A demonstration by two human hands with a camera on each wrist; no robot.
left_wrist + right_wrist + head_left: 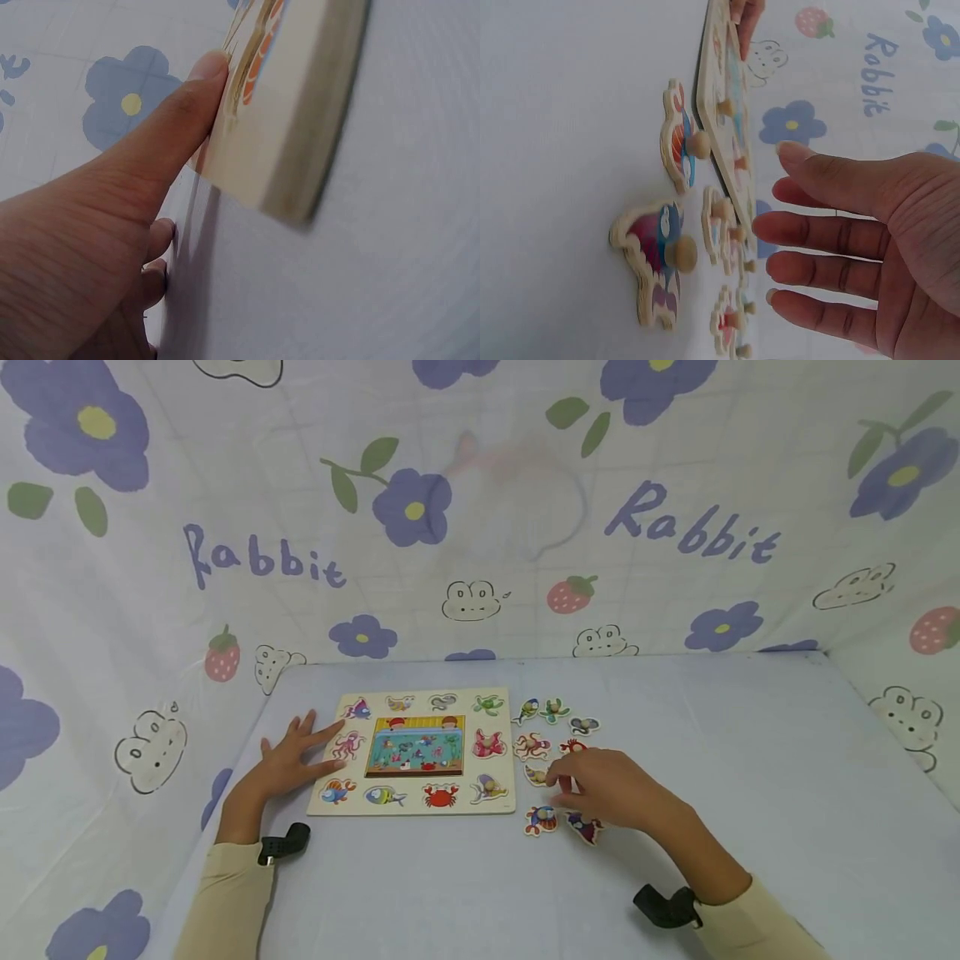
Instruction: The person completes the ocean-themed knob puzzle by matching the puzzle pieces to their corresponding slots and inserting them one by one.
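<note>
A wooden peg puzzle board (472, 768) with sea animals around an aquarium picture lies flat on the table. My left hand (288, 760), fingers spread, rests at its left edge; the left wrist view has the thumb (191, 94) against the board's face. Over the loose pieces hangs my right hand (611, 787), its fingers (825, 270) loosely bent with nothing between them. Nearest it are a yellowish shell piece (536, 775), a red crab piece (573, 746), an orange-and-blue lobster piece (542, 820) and a purple fish piece (649, 240). Wooden knobs (726, 109) stand up from the board's right side.
Further back, right of the board, lie an octopus piece (532, 745), a striped fish piece (528, 710), a green turtle piece (555, 710) and a grey piece (584, 725). A printed cloth (517, 568) hangs behind the white table (750, 760).
</note>
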